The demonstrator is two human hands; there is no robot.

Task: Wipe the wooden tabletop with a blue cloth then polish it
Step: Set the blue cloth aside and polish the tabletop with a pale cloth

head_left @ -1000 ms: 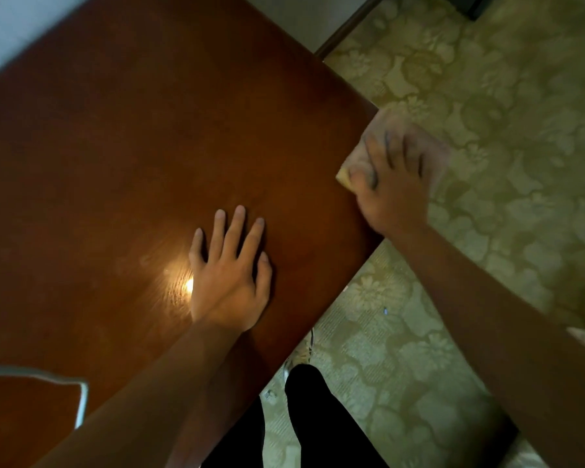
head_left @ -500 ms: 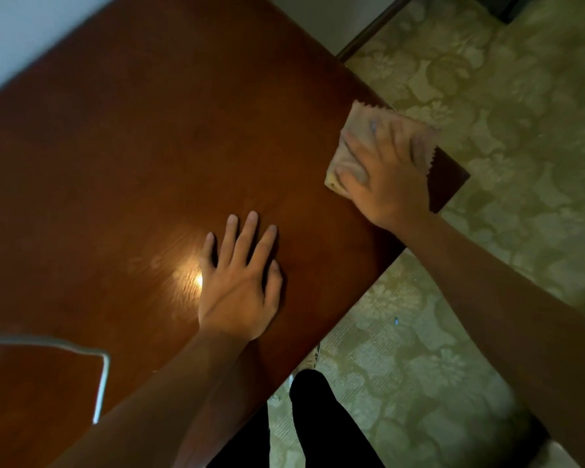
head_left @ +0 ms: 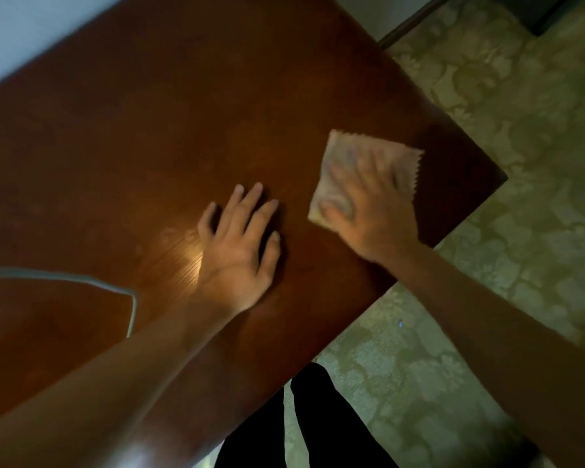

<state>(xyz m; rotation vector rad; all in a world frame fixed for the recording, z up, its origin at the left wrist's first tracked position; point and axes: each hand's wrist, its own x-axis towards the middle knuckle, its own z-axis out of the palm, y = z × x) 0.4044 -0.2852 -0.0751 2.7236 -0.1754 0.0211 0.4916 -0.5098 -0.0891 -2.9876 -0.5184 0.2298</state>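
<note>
Your right grip (head_left: pixel 372 211) presses flat, fingers spread, on the pale cloth (head_left: pixel 345 153) (blurred). Your left grip (head_left: pixel 240 244) lies open and empty on the desk (head_left: pixel 183 123).

Head-worn view, tilted, looking steeply down, close over tabletop (head_left: pixel 183 130)

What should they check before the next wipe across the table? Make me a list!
1. Right hand flat on the cloth: ok.
2. Cloth fully on the tabletop, not hanging off the edge: ok.
3. Left hand bracing on the wood, clear of the cloth: ok.
4. White cord away from the cloth: ok.
5. Cloth is blue as asked: not ok, looks pale beige.
6. Wood already clean: cannot tell.
</note>
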